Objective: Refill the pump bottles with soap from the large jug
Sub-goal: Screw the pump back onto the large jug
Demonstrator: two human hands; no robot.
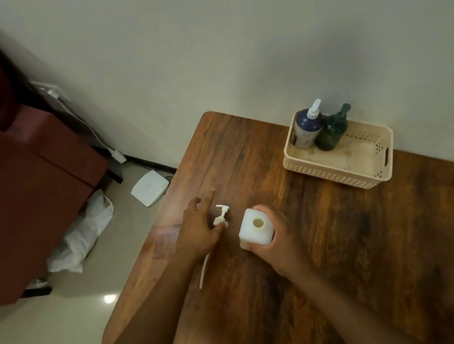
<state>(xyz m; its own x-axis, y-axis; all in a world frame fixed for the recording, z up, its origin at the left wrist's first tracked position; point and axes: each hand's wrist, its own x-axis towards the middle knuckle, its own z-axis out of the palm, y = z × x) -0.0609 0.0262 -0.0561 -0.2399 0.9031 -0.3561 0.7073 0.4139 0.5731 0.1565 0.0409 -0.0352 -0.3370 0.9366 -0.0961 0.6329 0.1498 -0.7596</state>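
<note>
A white square bottle (pixel 255 229) stands upright on the wooden table (pixel 355 255) with its neck uncovered. My right hand (pixel 277 241) is wrapped around it. Its white pump head (pixel 221 213) lies on the table just to the left, its long tube (pixel 203 270) running back under my left wrist. My left hand (pixel 200 231) rests over the pump, thumb and fingertips touching its collar, index finger stretched out. A purple-and-white pump bottle (pixel 307 127) and a dark green pump bottle (pixel 332 130) stand in a beige basket (pixel 341 173) at the back right. No large jug is in view.
The table stands against a pale wall. On the floor to the left are a dark red sofa (pixel 26 192), a crumpled white bag (pixel 85 233), a flat white device (pixel 149 188) and cables. The table's left edge lies close to my left hand.
</note>
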